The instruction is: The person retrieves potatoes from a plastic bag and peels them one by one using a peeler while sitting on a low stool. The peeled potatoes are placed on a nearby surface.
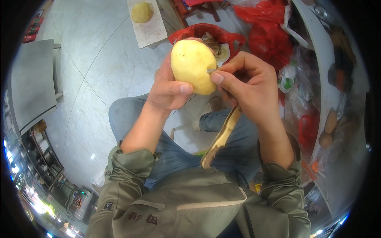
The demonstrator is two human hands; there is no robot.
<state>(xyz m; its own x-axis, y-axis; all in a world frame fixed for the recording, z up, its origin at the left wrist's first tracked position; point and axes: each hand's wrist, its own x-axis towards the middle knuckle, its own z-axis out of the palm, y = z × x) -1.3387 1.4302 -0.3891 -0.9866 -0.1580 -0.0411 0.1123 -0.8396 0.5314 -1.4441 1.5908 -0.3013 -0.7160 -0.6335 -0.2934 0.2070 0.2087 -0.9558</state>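
Note:
A large peeled potato (193, 65) rests in my left hand (169, 86), the thumb across its lower side and the fingers behind it. My right hand (250, 86) is at the potato's right side. Its thumb and forefinger pinch a small greyish metal tip (211, 71) that touches the flesh; the rest of the tool is hidden by the fingers. A wooden-looking handle or long strip (223, 135), tan with dark brown edges, hangs below my right hand; which it is I cannot tell. Another peeled potato (141, 12) sits on a pale board.
Beyond my hands, a red plastic bag (202, 28) stands open with brown scraps inside. The pale board (148, 32) lies to its left. More red bags (269, 41) and clear plastic crowd the right, beside a white shelf edge (320, 119). A grey table (32, 80) is far left.

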